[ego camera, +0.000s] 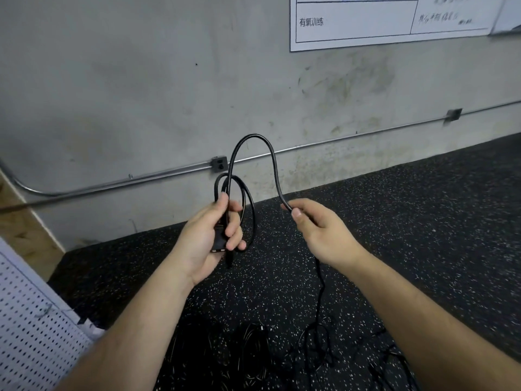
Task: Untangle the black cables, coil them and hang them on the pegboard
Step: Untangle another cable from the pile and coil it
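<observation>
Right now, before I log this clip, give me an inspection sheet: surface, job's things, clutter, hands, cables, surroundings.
Surface: black speckled floor, lying under everything.
Job's things: black cable partly coiled in the air; white pegboard at lower left, no cable seen on it.
Clutter: nothing seen.
Hands: left hand grips the coil and its plug; right hand pinches the cable's free length.
Cables: pile of black cables on the floor below the hands; the held one trails down toward it.
Surroundings: grey wall, metal pipe with outlet box, paper sheet upper right.
</observation>
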